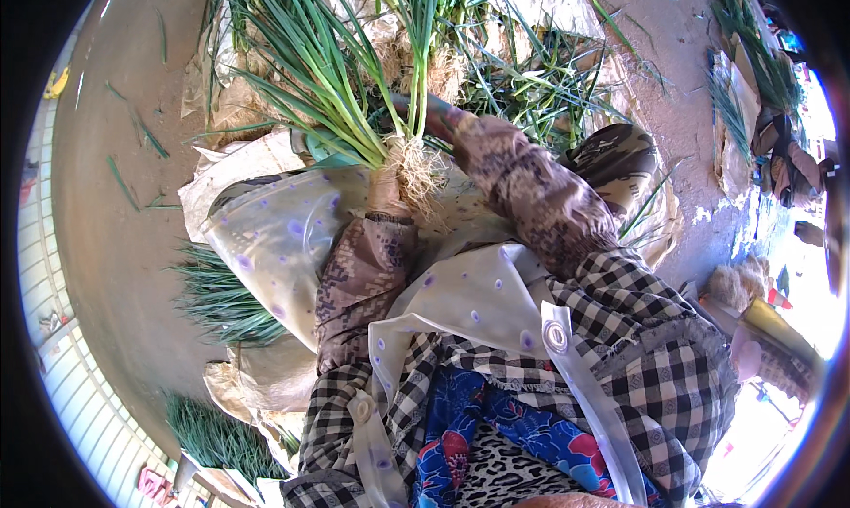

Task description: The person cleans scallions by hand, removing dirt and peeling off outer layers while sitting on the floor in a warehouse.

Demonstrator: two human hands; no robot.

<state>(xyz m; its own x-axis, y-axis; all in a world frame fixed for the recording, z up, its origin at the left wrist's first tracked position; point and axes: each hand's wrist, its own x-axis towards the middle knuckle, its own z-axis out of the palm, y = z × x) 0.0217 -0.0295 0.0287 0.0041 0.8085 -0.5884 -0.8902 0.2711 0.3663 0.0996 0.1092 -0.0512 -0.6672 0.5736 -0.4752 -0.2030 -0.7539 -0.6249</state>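
A bunch of green onions [359,123] stands up over my lap, long green leaves spreading away from me and pale stringy roots [416,173] hanging at the near end. Around its base, just above the camouflage cuff, my left hand [384,192] is closed; the roots cover part of the fingers. From the right, my right hand [438,118] reaches in behind the pale stems, where its fingers are hidden. Beyond both hands lie more green onions [443,74] with tangled roots, and loose green leaves [540,92] are scattered to their right.
A clear spotted plastic apron [292,229] covers my lap. Pale sacking [239,167] lies under the onions on the brown floor [124,242]. More green onion bundles [226,295] sit at the left, and others [753,38] at the far right. A camouflage-patterned shoe [620,158] shows beside my right forearm.
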